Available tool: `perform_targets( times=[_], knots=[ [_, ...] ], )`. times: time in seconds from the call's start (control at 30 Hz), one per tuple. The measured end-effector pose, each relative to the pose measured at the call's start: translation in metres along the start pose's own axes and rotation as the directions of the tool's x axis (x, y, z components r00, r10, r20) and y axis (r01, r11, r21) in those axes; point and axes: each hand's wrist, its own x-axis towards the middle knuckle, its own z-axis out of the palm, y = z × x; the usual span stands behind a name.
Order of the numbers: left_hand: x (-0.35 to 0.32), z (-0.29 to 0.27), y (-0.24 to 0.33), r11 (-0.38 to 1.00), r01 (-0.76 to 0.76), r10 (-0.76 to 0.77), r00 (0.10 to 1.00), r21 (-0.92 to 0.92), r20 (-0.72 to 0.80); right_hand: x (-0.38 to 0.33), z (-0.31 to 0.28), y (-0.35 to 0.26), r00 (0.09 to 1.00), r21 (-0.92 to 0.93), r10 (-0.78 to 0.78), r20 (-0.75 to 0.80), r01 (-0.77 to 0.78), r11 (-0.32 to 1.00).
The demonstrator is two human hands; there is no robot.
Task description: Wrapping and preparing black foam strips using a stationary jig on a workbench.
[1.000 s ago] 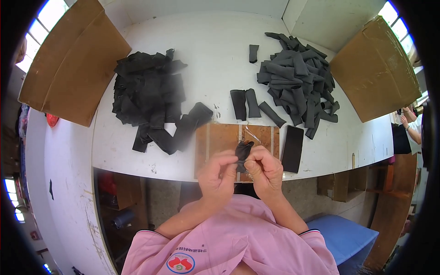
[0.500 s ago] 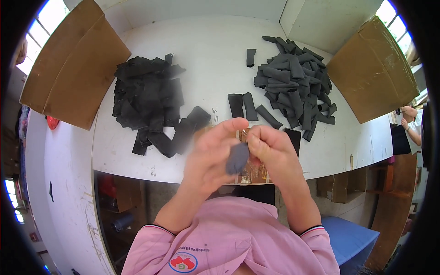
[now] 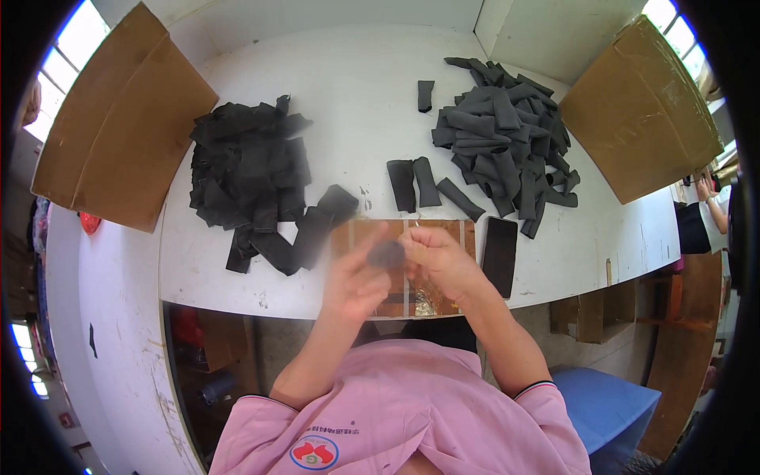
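Observation:
A short dark grey fabric tube (image 3: pixel 386 255), blurred, is between my two hands above a brown taped board (image 3: pixel 467 231). My right hand (image 3: pixel 439 260) is closed, its thumb and fingertips pinching the tube's edge. A small shiny tip stands up beside those fingers; its kind is too small to make out. Against the tube's other side is my left hand (image 3: pixel 352 281), its fingers smeared by motion. To the left lies a heap of flat black fabric pieces (image 3: pixel 249 170), trailing toward the board. On the right is a pile of dark grey fabric tubes (image 3: pixel 507 127).
A black phone (image 3: pixel 499 257) lies right of the board. Several single tubes (image 3: pixel 427 182) rest between board and pile. Cardboard boxes stand at the left (image 3: pixel 127 119) and right (image 3: pixel 645 111) of the white table (image 3: pixel 348 103). A blue covered thing (image 3: pixel 602 412) is at lower right.
Both hands have shifted slightly left, and the right also lower, uncovering more of the board and the phone. The left hand's fingers have drawn in, and the tube has moved left and up.

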Motion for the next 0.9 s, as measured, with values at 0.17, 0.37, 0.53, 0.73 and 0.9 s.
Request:
perform_targets(
  times=[0.17, 0.37, 0.53, 0.73, 0.9],
  knots=[
    [-0.008, 0.0, -0.016, 0.465, -0.204, 0.399, 0.917, 0.861, 0.001, -0.004, -0.009, 0.011, 0.999, 0.079, -0.019, 0.035, 0.016, 0.997],
    [0.0, 0.022, -0.001, -0.489, -0.457, 0.199, 0.771, 0.743, 0.605, -0.012, -0.007, -0.006, 0.957, -0.291, -0.275, -0.089, 0.239, 0.926],
    [-0.005, 0.025, -0.015, -0.071, -0.632, 0.459, 0.666, 0.772, 0.588, -0.03, 0.025, -0.042, 0.681, -0.924, -0.671, 0.294, 0.382, -0.017],
    [-0.007, -0.017, -0.006, 0.069, -0.484, 0.461, 0.791, 0.873, 0.402, -0.013, 0.0, 0.006, 0.725, -0.927, -0.608, 0.325, 0.371, -0.053],
    [0.009, 0.023, -0.009, 0.161, -0.403, 0.279, 0.894, 0.901, 0.35, -0.014, 0.002, 0.0, 0.721, -0.924, -0.633, 0.282, 0.382, 0.023]
  ],
)
